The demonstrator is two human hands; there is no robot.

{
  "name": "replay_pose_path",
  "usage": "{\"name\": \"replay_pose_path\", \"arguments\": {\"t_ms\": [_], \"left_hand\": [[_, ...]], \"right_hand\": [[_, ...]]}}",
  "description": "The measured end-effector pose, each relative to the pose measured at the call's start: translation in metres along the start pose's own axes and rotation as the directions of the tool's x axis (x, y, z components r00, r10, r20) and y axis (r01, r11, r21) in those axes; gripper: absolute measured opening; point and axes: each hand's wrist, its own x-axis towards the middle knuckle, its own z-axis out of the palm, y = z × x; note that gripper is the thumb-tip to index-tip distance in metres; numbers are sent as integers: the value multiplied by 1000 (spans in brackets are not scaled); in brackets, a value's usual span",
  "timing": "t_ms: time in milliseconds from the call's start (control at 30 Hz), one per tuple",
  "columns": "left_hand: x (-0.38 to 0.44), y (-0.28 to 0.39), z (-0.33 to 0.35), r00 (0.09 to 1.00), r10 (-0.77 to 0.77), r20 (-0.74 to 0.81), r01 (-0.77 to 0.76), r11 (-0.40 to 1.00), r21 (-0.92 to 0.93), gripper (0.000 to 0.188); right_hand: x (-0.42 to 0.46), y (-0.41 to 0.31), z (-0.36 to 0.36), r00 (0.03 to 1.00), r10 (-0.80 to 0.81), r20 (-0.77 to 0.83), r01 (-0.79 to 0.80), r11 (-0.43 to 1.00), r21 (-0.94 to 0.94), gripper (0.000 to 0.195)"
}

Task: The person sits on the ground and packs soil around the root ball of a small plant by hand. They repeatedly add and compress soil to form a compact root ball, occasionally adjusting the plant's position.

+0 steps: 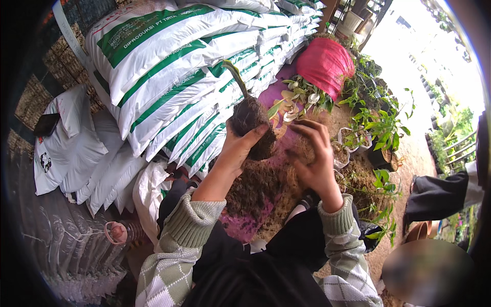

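My left hand [243, 144] grips the root ball [251, 119] of a plant, a dark clump of soil and roots. From its top a green shoot [238, 78] leans up and to the left. To the right my right hand [316, 155] is raised with its fingers apart and slightly curled, holding nothing. Beneath both hands loose dark soil with roots [251, 184] lies on a purple sheet [239, 228]. Cut leaves [303, 96] lie just beyond the hands. The underside of the root ball is partly hidden by my left hand.
White and green plastic sacks [161, 42] are stacked at the left and ahead. A red sack [324, 67] stands at the upper right, near leafy plants [383, 130]. A clear bottle with a pink cap [116, 232] is at the lower left. Another person's dark-clad leg [437, 195] shows at the right.
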Motion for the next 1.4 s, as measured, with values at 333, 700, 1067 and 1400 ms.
{"name": "replay_pose_path", "arguments": {"t_ms": [333, 700, 1067, 1400], "left_hand": [[3, -6, -8, 994, 62, 86, -62, 998, 6, 83], [-4, -4, 6, 996, 46, 73, -45, 999, -8, 70], [-12, 6, 11, 986, 90, 139, -83, 995, -57, 64], [-12, 5, -7, 980, -56, 190, 85, 985, -147, 62]], "right_hand": [[-17, 10, 25, 990, -54, 128, 65, 994, -86, 50], [-13, 14, 24, 997, -30, 72, 33, 999, -40, 45], [-17, 18, 17, 984, -156, -83, 144, 981, -129, 47], [-12, 7, 16, 991, -129, -29, 125, 984, -124, 48]]}}
